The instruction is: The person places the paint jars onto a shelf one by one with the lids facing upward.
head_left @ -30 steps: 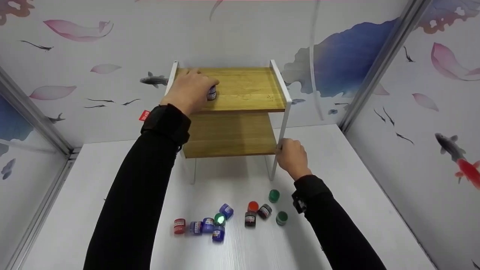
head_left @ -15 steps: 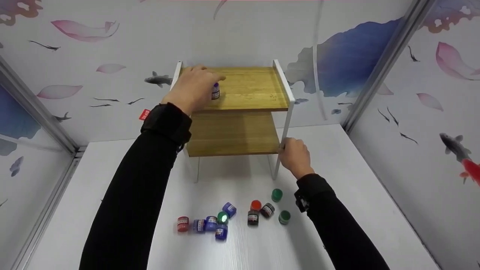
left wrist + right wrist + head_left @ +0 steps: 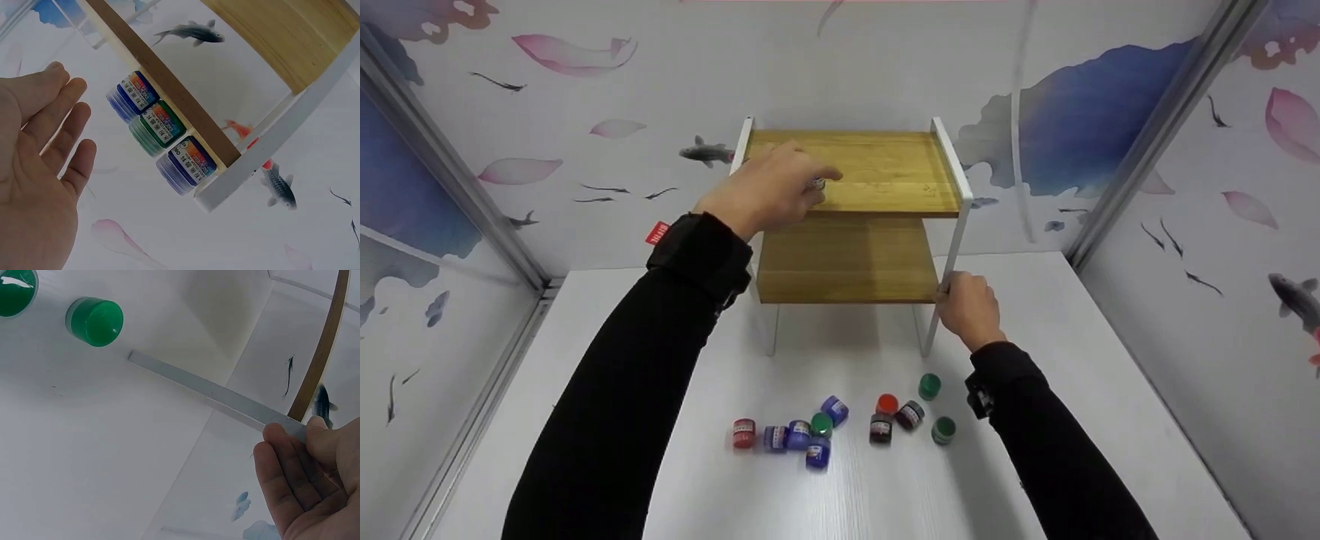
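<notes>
My left hand [image 3: 772,187] is at the left part of the rack's top shelf [image 3: 885,169]. In the left wrist view its fingers are extended and apart from a row of three paint jars: a blue-labelled jar [image 3: 133,97], a green jar [image 3: 158,128] and another blue jar [image 3: 187,164]. They stand along the shelf's front edge. The head view shows only a bit of one jar [image 3: 818,183] past the fingers; the hand hides the others. My right hand [image 3: 971,307] holds the rack's white front right leg [image 3: 208,389], thumb and fingers around it, near the lower shelf [image 3: 847,262].
On the white table [image 3: 660,450] below lie several more jars: a red jar [image 3: 744,433], a cluster with blue jars [image 3: 818,453] and a green one, dark jars [image 3: 880,428] beside an orange-red lid [image 3: 886,404], and two green jars [image 3: 943,430]. Patterned walls surround the table.
The left hand has come off the jar at its fingers and moved slightly toward the front. The head view has shifted, so the scene sits further right. The right hand keeps its hold.
</notes>
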`<action>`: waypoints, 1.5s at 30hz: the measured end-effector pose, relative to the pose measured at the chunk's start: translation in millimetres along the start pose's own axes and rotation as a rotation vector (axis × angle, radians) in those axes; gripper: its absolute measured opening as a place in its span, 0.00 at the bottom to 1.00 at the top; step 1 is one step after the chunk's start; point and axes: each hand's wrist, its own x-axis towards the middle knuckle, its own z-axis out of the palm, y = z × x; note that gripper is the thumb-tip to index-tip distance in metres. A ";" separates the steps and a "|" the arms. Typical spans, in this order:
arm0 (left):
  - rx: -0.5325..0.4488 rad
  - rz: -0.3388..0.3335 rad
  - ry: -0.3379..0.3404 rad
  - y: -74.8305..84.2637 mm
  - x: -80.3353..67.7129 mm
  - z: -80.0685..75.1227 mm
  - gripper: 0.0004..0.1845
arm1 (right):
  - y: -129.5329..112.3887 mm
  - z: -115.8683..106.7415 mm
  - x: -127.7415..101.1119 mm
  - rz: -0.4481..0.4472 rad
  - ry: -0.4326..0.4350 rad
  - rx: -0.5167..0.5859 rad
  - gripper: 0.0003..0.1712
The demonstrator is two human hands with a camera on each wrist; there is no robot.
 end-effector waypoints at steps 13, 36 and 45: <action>-0.078 0.029 -0.062 7.5 -23.9 24.9 0.19 | 2.6 1.6 2.2 -0.013 0.000 -0.015 0.10; -0.276 -0.110 -0.209 -25.7 -59.1 109.0 0.17 | 2.5 1.2 2.0 -0.039 0.011 -0.010 0.11; -0.335 -0.195 -0.244 -40.3 -80.0 145.1 0.17 | 2.4 2.5 0.5 -0.032 -0.001 -0.003 0.10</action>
